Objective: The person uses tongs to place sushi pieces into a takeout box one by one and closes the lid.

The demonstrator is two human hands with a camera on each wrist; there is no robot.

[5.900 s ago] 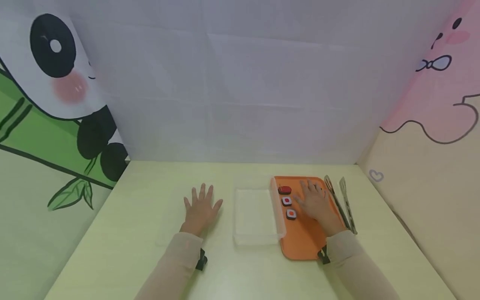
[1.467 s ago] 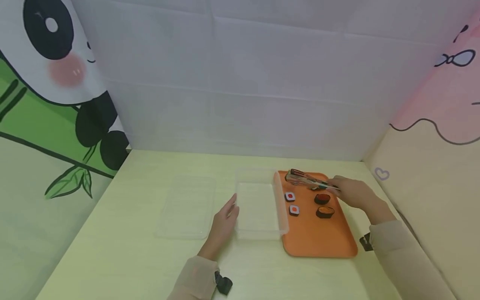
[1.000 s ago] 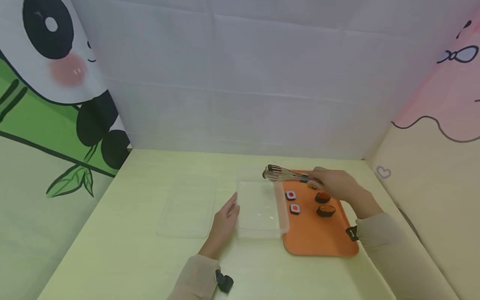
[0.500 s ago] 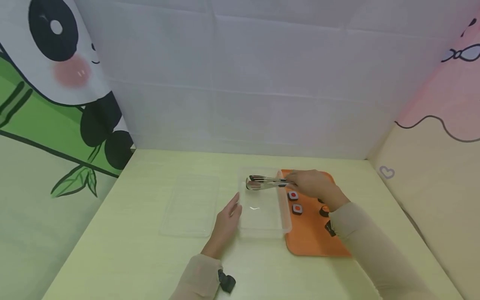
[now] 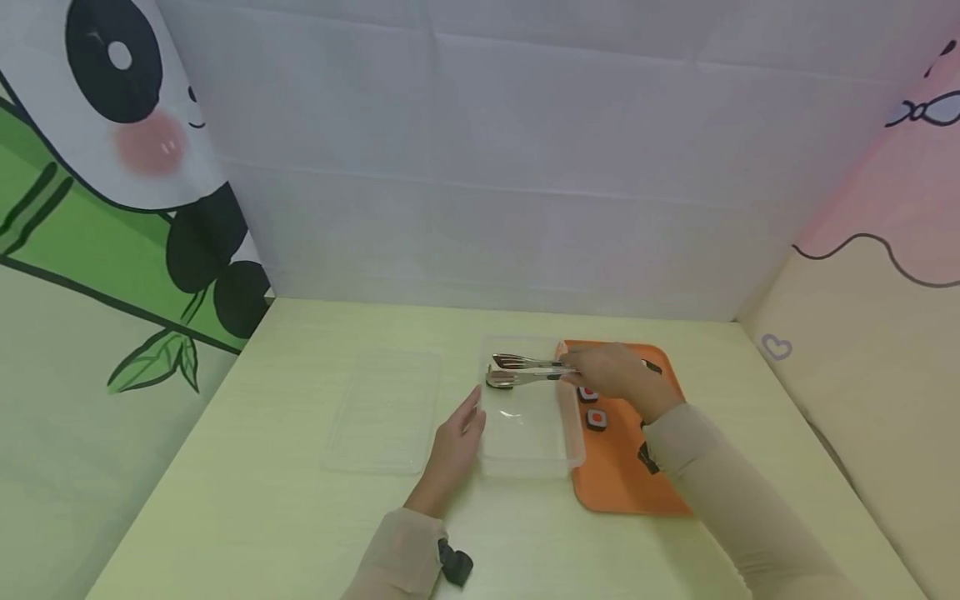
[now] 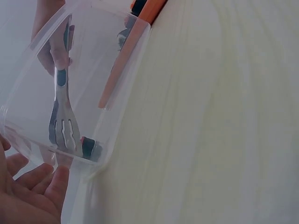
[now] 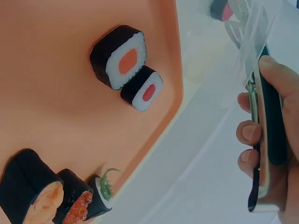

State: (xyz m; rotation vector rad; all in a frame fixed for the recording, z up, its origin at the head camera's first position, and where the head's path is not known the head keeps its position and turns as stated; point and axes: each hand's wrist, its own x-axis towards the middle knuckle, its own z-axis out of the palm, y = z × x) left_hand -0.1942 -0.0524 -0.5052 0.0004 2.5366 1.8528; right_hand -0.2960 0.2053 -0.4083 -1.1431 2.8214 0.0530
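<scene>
My right hand (image 5: 615, 373) grips metal tongs (image 5: 528, 378) that reach over the wall of a clear plastic box (image 5: 528, 467). Their slotted tips stand apart low inside the box's far left part. A small dark sushi piece with a bit of red (image 6: 89, 148) lies on the box floor beside the tips, partly hidden by them in the head view. Against the outside of the box's left wall rest the fingers of my left hand (image 5: 453, 450). Two sushi rolls with white rice (image 7: 126, 60) lie on the orange tray (image 5: 630, 487), right of the box.
Several more dark-wrapped sushi pieces (image 7: 32, 186) sit on the tray, mostly covered by the right arm in the head view. A clear flat lid (image 5: 382, 462) lies left of the left hand. The box overlaps the tray's left edge. A pale wall backs the table.
The right hand has picked up the tongs and carried the red-topped sushi from the tray leftward into the box; the tips have since spread. The left hand moved from the table to the box.
</scene>
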